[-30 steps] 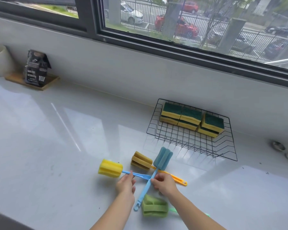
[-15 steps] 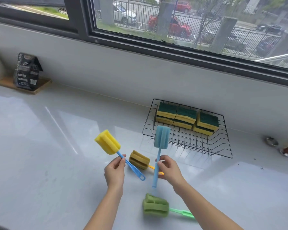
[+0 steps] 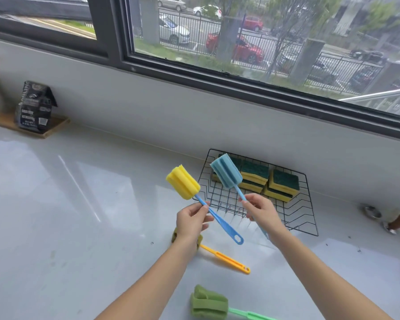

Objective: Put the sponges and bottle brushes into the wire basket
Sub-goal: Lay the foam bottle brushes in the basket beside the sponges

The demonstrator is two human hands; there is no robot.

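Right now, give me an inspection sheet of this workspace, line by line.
Surface: white glossy countertop, a few dark specks.
Job's things: wire basket holds scouring sponges; yellow brush and blue brush held up; orange-handled brush and green brush lie on the counter.
Clutter: black carton on wooden board.
Grippers: left hand grips the yellow brush, right hand the blue brush.
Cables: nothing seen.
Surroundings: window onto parked cars.
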